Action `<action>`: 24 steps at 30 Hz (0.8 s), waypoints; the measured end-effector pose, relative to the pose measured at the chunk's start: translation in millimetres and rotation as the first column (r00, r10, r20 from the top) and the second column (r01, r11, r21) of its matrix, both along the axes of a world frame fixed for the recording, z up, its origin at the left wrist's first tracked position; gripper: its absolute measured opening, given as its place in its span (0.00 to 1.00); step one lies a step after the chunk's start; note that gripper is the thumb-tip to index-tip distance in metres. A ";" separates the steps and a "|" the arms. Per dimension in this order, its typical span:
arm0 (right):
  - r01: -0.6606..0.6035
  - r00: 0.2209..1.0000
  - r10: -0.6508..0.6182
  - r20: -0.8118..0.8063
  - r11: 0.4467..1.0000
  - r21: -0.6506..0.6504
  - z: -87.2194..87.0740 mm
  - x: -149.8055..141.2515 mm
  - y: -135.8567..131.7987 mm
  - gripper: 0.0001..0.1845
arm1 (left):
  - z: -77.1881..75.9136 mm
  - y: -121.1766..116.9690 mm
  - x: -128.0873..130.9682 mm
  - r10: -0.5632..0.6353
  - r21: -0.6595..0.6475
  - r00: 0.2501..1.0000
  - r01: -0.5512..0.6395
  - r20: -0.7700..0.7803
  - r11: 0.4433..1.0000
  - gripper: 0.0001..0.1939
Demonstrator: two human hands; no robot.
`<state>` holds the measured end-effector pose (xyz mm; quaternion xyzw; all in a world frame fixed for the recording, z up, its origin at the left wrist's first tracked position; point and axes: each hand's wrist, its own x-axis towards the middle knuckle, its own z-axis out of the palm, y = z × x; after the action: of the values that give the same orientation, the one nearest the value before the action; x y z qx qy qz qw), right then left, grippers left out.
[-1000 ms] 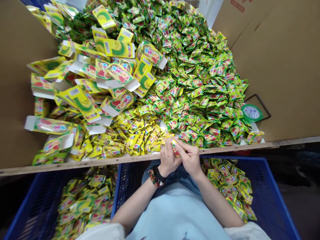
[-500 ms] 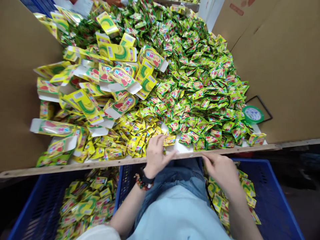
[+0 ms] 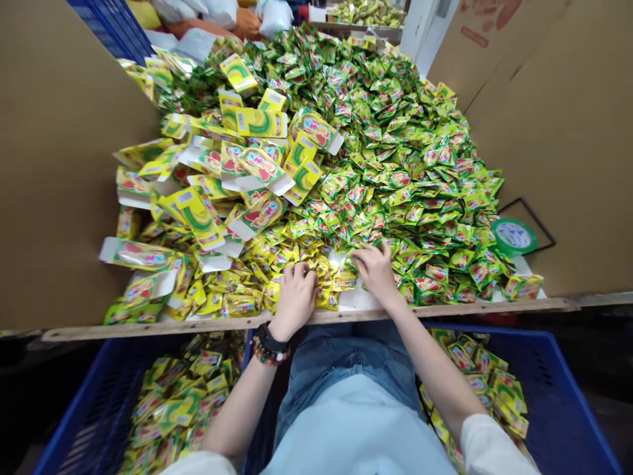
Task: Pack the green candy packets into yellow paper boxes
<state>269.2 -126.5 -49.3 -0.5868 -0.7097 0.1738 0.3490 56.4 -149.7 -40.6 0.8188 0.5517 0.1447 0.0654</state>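
A large heap of small foil sachets [image 3: 405,171] covers the table, green-toned at the right and yellow-toned [image 3: 257,260] nearer the front. Printed yellow-and-green flat carton blanks [image 3: 198,218] lie over the left part of the heap. My left hand [image 3: 295,300], with a black wristband and a beaded bracelet, curls over the yellow sachets near the front edge. Whether it grips any is hidden. My right hand [image 3: 376,270] rests with its fingers on sachets at the boundary of the yellow and green ones, with nothing visibly held.
A wooden edge strip [image 3: 316,316] runs along the table's front. Below it, blue plastic crates [image 3: 84,402] [image 3: 564,389] hold more sachets on either side of my lap. Cardboard walls [image 3: 64,165] flank the heap. A green tape roll [image 3: 514,236] lies at the right.
Both hands have moved apart and forward from the table edge onto the sachets. The view has tilted up, showing more of the far end of the heap.
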 end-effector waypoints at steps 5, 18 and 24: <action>-0.126 0.642 -0.144 -0.753 0.949 -0.290 11.2 -6.8 -36.3 0.15 | 5.3 8.4 7.7 -0.015 -0.089 0.892 0.062 0.451 0.994 0.10; -0.094 0.498 -0.282 -0.820 0.922 -0.375 8.7 -10.4 -51.6 0.20 | 3.2 -5.2 41.1 0.127 -0.303 0.550 0.242 0.826 0.922 0.16; -0.096 0.642 -0.224 -0.733 0.925 -0.367 17.5 20.6 -51.5 0.16 | 44.9 50.4 30.8 -0.092 0.111 0.871 0.044 0.482 0.993 0.12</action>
<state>289.8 -177.9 -31.7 -0.5386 -0.4274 0.5234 0.5034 87.2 -99.4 4.3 0.7772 0.4807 0.3700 0.1674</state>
